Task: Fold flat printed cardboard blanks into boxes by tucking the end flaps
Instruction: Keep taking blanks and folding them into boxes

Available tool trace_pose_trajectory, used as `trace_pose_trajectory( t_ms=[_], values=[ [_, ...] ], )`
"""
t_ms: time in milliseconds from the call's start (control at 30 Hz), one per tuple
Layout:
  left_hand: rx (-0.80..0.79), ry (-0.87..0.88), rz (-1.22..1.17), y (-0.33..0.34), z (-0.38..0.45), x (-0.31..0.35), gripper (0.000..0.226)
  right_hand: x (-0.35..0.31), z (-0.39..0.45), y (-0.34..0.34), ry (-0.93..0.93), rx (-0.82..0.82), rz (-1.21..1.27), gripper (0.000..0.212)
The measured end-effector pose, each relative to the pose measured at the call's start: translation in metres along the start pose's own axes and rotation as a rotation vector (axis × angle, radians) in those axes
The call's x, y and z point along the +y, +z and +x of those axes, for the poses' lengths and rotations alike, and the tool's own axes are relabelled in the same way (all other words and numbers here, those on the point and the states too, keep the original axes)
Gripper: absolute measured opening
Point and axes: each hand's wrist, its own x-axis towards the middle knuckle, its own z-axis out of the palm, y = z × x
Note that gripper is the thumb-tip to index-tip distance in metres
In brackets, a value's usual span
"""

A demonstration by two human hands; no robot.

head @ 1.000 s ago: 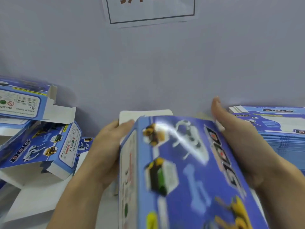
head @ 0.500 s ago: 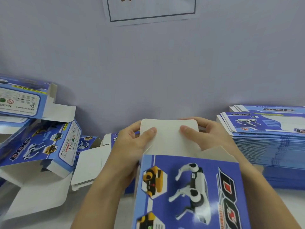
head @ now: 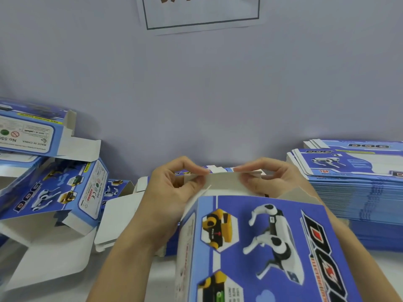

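- Because finished work has to go somewhere out of the way, the folded boxes (head: 54, 188) lie heaped at the left edge of the surface (head: 161, 277), tipped at odd angles with some white flaps hanging open; they look tossed there, not stacked.
- Just right of that heap, the left hand (head: 172, 192) pinches the left part of the white end flap (head: 226, 184) between thumb and curled fingers, I'd judge so as to crease it along its fold.
- Between both hands and nearest the person stands the box being made (head: 261, 247), its printed blue face with the robot dog turned up and its open far end pointing at the wall (head: 196, 94), which puts the flap within easy reach of the fingertips.
- On the flap's right part the right hand (head: 268, 177) grips in the same pinch, so the bend runs evenly across; the flap is bent over but not yet tucked in.
- Against the right edge of the surface a neat stack of flat blanks (head: 357, 192) waits, close enough for the right hand to draw the next one.
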Motion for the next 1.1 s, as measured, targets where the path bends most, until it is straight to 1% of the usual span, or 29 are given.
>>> trace_pose_trajectory(
  t_ms=[100, 133, 200, 267, 300, 333, 367, 400, 433, 467, 500, 533, 567, 600, 633, 667, 700, 733, 767, 800, 833, 867, 900, 933, 967, 1000, 1033, 1067, 1100],
  values=[
    [-0.004, -0.023, 0.003, 0.0, 0.0, -0.001, 0.009, -0.001, -0.002, -0.007, 0.091, -0.101, 0.049, 0.021],
    [-0.013, -0.037, -0.017, 0.001, -0.001, 0.0, 0.01, -0.001, -0.002, -0.008, 0.103, -0.098, 0.058, 0.02],
    [-0.088, -0.092, -0.138, 0.004, -0.002, 0.005, 0.018, -0.001, -0.001, -0.011, 0.109, 0.027, 0.091, 0.025],
    [-0.204, -0.171, -0.184, 0.013, -0.001, 0.014, 0.036, -0.001, 0.0, -0.018, 0.047, 0.254, 0.141, 0.027],
    [-0.283, -0.181, -0.103, 0.014, -0.002, 0.017, 0.042, 0.0, 0.0, -0.024, 0.013, 0.366, 0.108, 0.027],
    [-0.409, -0.165, 0.019, 0.008, -0.006, 0.017, 0.039, -0.002, -0.001, -0.029, -0.004, 0.454, 0.057, 0.026],
    [-0.493, -0.187, 0.155, 0.005, -0.008, 0.02, 0.037, 0.001, 0.0, -0.037, 0.008, 0.505, 0.042, 0.027],
    [-0.606, -0.233, 0.255, 0.002, -0.008, 0.022, 0.047, 0.003, 0.0, -0.043, 0.025, 0.529, 0.072, 0.027],
    [-0.734, -0.317, 0.28, -0.004, -0.01, 0.024, 0.058, 0.004, 0.0, -0.047, 0.062, 0.555, 0.109, 0.027],
    [-0.845, -0.408, 0.273, -0.01, -0.014, 0.026, 0.066, 0.004, 0.0, -0.048, 0.116, 0.544, 0.16, 0.025],
    [-0.881, -0.449, 0.28, -0.015, -0.018, 0.025, 0.072, 0.005, -0.001, -0.049, 0.151, 0.527, 0.204, 0.02],
    [-0.885, -0.433, 0.298, -0.018, -0.02, 0.022, 0.075, 0.004, -0.002, -0.046, 0.173, 0.527, 0.274, 0.015],
    [-0.846, -0.395, 0.307, -0.018, -0.019, 0.022, 0.074, 0.0, -0.001, -0.044, 0.179, 0.562, 0.374, 0.015],
    [-0.78, -0.326, 0.281, -0.015, -0.019, 0.021, 0.069, -0.003, -0.003, -0.044, 0.132, 0.566, 0.451, 0.02],
    [-0.677, -0.225, 0.236, -0.012, -0.018, 0.022, 0.063, -0.003, -0.003, -0.043, 0.076, 0.548, 0.522, 0.033],
    [-0.525, -0.117, 0.15, -0.013, -0.014, 0.021, 0.061, -0.004, -0.005, -0.038, 0.011, 0.577, 0.55, 0.047],
    [-0.342, -0.002, 0.025, -0.017, -0.01, 0.02, 0.067, 0.001, -0.007, -0.035, -0.055, 0.575, 0.596, 0.048],
    [-0.164, 0.098, -0.145, -0.023, -0.006, 0.02, 0.085, 0.005, -0.008, -0.032, -0.055, 0.527, 0.654, 0.038],
    [-0.027, 0.159, -0.3, -0.03, 0.0, 0.018, 0.109, 0.011, -0.006, -0.033, -0.024, 0.509, 0.672, 0.033],
    [0.042, 0.167, -0.376, -0.035, 0.003, 0.017, 0.134, 0.012, -0.005, -0.033, 0.014, 0.511, 0.647, 0.033],
    [0.06, 0.138, -0.371, -0.037, 0.005, 0.016, 0.151, 0.015, -0.004, -0.035, 0.028, 0.513, 0.612, 0.034],
    [0.073, 0.087, -0.265, -0.037, 0.004, 0.014, 0.156, 0.016, -0.002, -0.032, 0.038, 0.492, 0.578, 0.033],
    [0.091, 0.021, -0.062, -0.033, 0.003, 0.011, 0.153, 0.018, 0.0, -0.03, 0.058, 0.461, 0.513, 0.031],
    [0.108, -0.045, 0.199, -0.027, 0.002, 0.007, 0.142, 0.02, 0.002, -0.027, 0.103, 0.418, 0.419, 0.029],
    [0.079, -0.096, 0.456, -0.02, 0.0, 0.0, 0.128, 0.022, 0.004, -0.022, 0.136, 0.371, 0.291, 0.027],
    [0.01, -0.149, 0.672, -0.013, -0.001, -0.007, 0.116, 0.025, 0.005, -0.018, 0.169, 0.338, 0.151, 0.027],
    [-0.092, -0.219, 0.836, -0.007, -0.002, -0.015, 0.11, 0.029, 0.008, -0.015, 0.201, 0.307, 0.032, 0.026],
    [-0.191, -0.289, 0.942, -0.002, -0.001, -0.024, 0.105, 0.03, 0.01, -0.012, 0.233, 0.27, -0.067, 0.026],
    [-0.247, -0.333, 1.019, 0.001, -0.001, -0.032, 0.097, 0.032, 0.009, -0.008, 0.254, 0.241, -0.138, 0.024]
  ],
)
